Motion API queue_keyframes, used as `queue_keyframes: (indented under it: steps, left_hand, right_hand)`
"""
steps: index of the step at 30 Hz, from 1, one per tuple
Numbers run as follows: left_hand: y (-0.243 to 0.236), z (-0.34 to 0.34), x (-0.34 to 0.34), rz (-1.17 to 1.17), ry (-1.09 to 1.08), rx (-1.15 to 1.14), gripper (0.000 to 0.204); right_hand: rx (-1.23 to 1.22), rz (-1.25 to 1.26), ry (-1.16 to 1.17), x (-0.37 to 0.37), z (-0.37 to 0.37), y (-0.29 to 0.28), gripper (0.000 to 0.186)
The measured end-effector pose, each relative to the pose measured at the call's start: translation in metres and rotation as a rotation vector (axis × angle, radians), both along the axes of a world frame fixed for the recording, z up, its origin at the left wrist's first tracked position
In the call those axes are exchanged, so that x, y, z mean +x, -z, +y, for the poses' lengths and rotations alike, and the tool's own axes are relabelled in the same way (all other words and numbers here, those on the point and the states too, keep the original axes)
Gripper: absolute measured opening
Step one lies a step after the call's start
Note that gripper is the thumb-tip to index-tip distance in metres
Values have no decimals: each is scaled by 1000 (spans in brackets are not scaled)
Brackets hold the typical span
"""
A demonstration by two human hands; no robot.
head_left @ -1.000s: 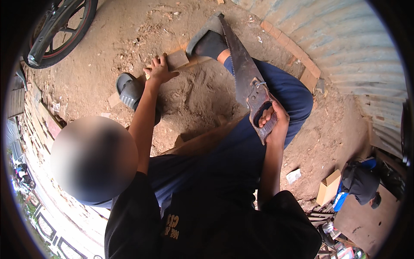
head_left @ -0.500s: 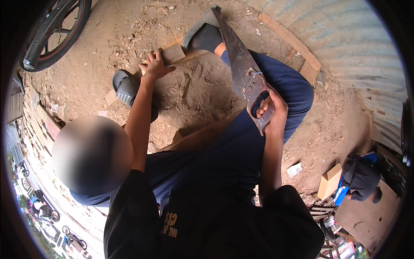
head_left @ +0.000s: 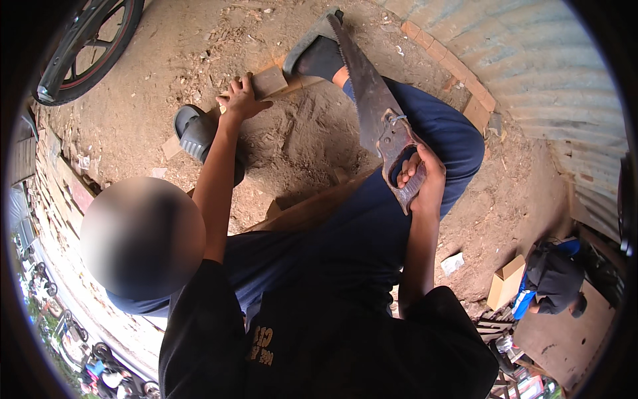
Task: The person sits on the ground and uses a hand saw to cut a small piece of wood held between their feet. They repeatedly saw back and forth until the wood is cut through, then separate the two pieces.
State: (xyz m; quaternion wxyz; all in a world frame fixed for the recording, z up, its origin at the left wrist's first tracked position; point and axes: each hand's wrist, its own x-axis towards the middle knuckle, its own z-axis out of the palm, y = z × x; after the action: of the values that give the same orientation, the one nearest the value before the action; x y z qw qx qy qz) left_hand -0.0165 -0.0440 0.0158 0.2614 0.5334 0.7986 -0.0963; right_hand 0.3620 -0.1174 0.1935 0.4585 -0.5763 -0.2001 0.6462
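Observation:
A handsaw (head_left: pixel 369 96) with a dark, worn blade slants up and left across my right shin. My right hand (head_left: pixel 428 178) is closed around its brown wooden handle (head_left: pixel 399 149), with the teeth facing left. The blade's tip reaches my right sandal (head_left: pixel 311 50), apart from the wood. On the ground lies a wooden board (head_left: pixel 268 82), running between my two feet. My left hand (head_left: pixel 242 101) presses on it, fingers over the far edge and thumb stretched along the near side. Near that hand, my left foot in a dark sandal (head_left: pixel 194 133) stands over the board.
A corrugated metal wall (head_left: pixel 551 66) rises at the right, with a row of bricks (head_left: pixel 445 60) along its foot. A motorcycle wheel (head_left: pixel 100 56) stands at the far left. At the lower right a person (head_left: pixel 555 276) bends by a brown panel (head_left: pixel 565 332) and a cardboard box (head_left: pixel 506 282).
The saw and my right hand have shifted slightly toward me and to the right. My left hand stays on the board. Vehicles in the lower-left background have changed place.

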Motion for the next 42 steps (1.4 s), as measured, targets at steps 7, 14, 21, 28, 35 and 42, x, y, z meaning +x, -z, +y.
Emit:
queue_keyframes:
  steps: [7,14,21,28,35,42]
  left_hand:
    - [-1,1,0,-18,-7,-1,117]
    - [-4,1,1,-1,-2,6,117]
    - [0,1,0,-1,-4,5,116]
    - [-2,0,2,4,6,22,114]
    - [8,-3,-6,-34,23,88,117]
    - [10,-5,-5,-18,10,86,116]
  right_hand:
    - [3,-6,-6,4,-7,0,23]
    - [-4,7,-24,7,-13,-3,41]
    - [-27,19,-52,9,-22,-12,31]
    - [-44,-16,-67,8,-27,-18,33]
    - [8,-40,-105,0,-40,-29,39]
    - [100,-61,-119,-18,-41,-35,40]
